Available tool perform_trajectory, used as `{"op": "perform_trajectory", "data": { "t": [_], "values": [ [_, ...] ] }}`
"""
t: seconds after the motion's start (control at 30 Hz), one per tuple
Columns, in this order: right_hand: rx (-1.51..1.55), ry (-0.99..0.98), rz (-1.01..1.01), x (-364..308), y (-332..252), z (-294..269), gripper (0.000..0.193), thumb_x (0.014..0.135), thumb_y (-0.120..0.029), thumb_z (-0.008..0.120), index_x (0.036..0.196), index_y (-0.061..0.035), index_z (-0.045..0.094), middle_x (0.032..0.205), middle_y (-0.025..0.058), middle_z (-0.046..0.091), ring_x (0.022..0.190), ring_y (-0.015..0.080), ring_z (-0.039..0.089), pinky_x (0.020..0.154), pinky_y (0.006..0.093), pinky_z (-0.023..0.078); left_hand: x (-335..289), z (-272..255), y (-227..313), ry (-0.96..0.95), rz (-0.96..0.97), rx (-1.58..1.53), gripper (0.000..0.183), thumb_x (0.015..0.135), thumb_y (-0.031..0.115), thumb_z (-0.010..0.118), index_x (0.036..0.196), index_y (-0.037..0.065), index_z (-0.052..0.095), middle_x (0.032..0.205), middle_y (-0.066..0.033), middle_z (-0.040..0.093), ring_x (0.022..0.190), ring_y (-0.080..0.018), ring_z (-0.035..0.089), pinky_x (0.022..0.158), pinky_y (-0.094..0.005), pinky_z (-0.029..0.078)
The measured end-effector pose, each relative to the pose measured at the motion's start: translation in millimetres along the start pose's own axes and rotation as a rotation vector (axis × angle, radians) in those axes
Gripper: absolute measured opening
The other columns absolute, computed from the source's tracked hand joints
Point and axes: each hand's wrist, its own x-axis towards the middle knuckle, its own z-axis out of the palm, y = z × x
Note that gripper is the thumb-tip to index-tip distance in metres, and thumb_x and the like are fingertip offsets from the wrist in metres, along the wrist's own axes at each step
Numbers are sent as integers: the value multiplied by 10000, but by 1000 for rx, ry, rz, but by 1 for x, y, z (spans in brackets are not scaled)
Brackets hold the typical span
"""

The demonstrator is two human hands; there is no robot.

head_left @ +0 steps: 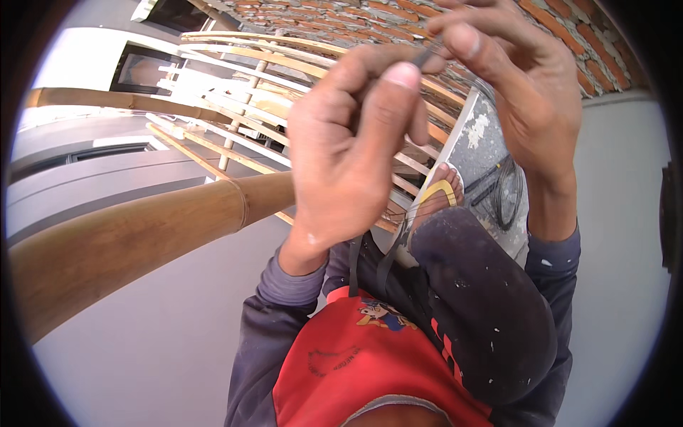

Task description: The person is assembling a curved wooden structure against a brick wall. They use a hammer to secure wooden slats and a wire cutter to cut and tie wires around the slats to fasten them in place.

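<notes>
My left hand is raised in the middle of the view, its thumb pressed against the curled fingers. A thin dark strip that looks like wire sticks out of that pinch. It runs up toward my right hand, whose thumb and bent fingers close around its other end. The exact grip of the right fingertips is partly hidden at the top of the view. Below the right hand, a coil of thin black wire lies on a grey, paint-spotted ledge, beside a dark tool with a yellow part.
A thick bamboo pole crosses at the left. Behind it, wooden slats and bamboo form a scaffold over a drop. A brick wall stands ahead; a grey wall is at the right. My sandalled foot rests at the ledge's edge.
</notes>
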Motion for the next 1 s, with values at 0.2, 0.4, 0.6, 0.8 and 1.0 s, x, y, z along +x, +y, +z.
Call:
{"op": "perform_trajectory", "data": {
  "t": [0.2,0.4,0.6,0.8,1.0],
  "values": [
    [814,-250,177,20,10,-2,213,860,-113,597,1008,41,599,887,143,638,766,197,646,689,264,536,15,-7,15,-201,-315,-480,244,942,157,358,1026,-38,478,554,52,281,444,-16,216,362,-170,167],
    [1073,-474,162,27,29,2,224,878,-91,560,1058,42,567,870,146,638,799,196,637,710,255,528,13,-6,14,-232,-267,-344,247,952,158,371,1045,-49,471,574,56,261,453,-15,204,357,-161,164],
    [937,-263,343,24,-4,-2,298,895,-109,532,1123,73,471,940,112,595,850,193,600,729,256,500,17,6,9,-133,-222,-338,242,941,126,418,1072,-64,489,573,63,241,435,-10,183,347,-162,156],
    [1055,-176,391,13,1,17,284,890,-137,537,1128,17,545,1009,92,560,839,144,563,738,277,469,44,16,8,-154,-95,-570,248,955,148,423,1088,-50,488,554,60,297,417,-15,231,367,-177,190],
    [174,-162,293,-37,-24,21,361,889,-173,524,1187,29,502,941,71,549,720,130,522,679,270,437,81,19,34,29,120,-432,255,971,149,397,1101,-46,498,550,72,349,410,-3,256,357,-162,208]
  ]
}}
